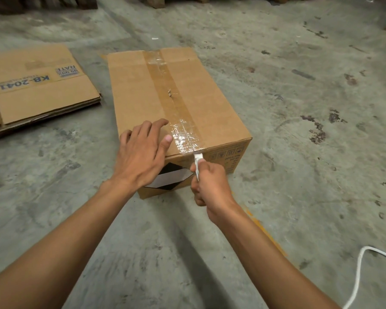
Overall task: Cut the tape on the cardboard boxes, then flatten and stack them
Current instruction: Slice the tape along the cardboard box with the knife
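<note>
A closed cardboard box (143, 90) stands on the concrete floor in front of me. A strip of clear and brown tape (167, 85) runs along the middle seam of its top. My left hand (140, 155) rests on the near left part of the top with fingers spread. My right hand (207, 186) grips a white knife (197, 160), whose tip touches the tape at the near top edge of the box. To the left lies a stack of flattened boxes (36, 90) printed "KB-2041".
A white cord (361, 264) loops across the floor at the lower right. Dark stains mark the concrete floor (299, 108) to the right. Wooden pallet parts (156, 1) line the far edge. An orange painted line (265, 233) runs under my right arm.
</note>
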The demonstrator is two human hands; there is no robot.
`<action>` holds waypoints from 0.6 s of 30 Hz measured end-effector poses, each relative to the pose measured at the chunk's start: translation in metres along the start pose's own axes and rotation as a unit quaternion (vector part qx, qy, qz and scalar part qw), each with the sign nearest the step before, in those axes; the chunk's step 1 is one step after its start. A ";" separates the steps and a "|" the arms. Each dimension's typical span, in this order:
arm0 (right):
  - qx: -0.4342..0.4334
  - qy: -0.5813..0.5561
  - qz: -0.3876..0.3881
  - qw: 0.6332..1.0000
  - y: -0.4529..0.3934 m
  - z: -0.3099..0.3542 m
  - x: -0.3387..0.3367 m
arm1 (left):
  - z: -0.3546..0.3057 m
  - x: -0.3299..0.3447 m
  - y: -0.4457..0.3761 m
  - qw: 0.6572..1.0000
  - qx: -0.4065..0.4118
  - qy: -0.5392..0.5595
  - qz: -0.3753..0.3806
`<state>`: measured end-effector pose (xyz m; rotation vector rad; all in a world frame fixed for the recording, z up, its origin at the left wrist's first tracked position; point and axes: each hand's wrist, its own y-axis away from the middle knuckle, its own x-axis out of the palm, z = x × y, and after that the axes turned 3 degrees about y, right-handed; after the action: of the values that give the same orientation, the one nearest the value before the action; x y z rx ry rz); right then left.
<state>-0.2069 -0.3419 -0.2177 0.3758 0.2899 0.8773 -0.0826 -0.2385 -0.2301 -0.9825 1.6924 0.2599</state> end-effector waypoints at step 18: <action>0.023 0.000 0.022 0.999 -0.014 0.014 0.002 | 0.003 -0.002 0.002 0.997 0.023 0.066 -0.016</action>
<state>-0.1907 -0.3513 -0.2113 0.4256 0.3028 0.9155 -0.0818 -0.2343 -0.2296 -1.0100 1.7921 0.1376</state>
